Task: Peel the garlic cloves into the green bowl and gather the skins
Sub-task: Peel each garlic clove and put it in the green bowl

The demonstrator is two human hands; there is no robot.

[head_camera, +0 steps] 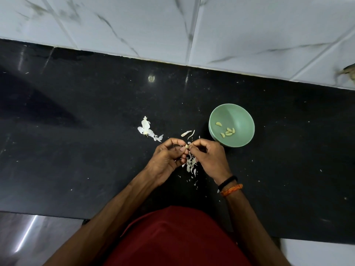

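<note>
Head view is showing both my hands meeting over the black counter, and the relation that matters is how the garlic clove is sitting between them. I am pinching it with the fingertips of my left hand from one side, while the thumb and forefinger of my right hand are closing on it from the other, so both hands are curled around the same small clove. It is too small here for me to tell which way its long axis is running, or how much skin is still clinging to it.

From my right hand, the green bowl is lying just beyond and outward, very near the knuckles, with several peeled cloves already resting inside. My right hand is plainly the nearer one, so I am judging that the drop will be its job: a short move away from my body and to the outside.

Directly under my fingers, toward my body, a heap of skins is collecting, with small flakes trailing on toward me. Beyond my left hand, a little apart, a larger husk is lying, and two loose strips are sitting just past my fingertips. All of these are still scattered, so the gathering is not yet done.
</note>
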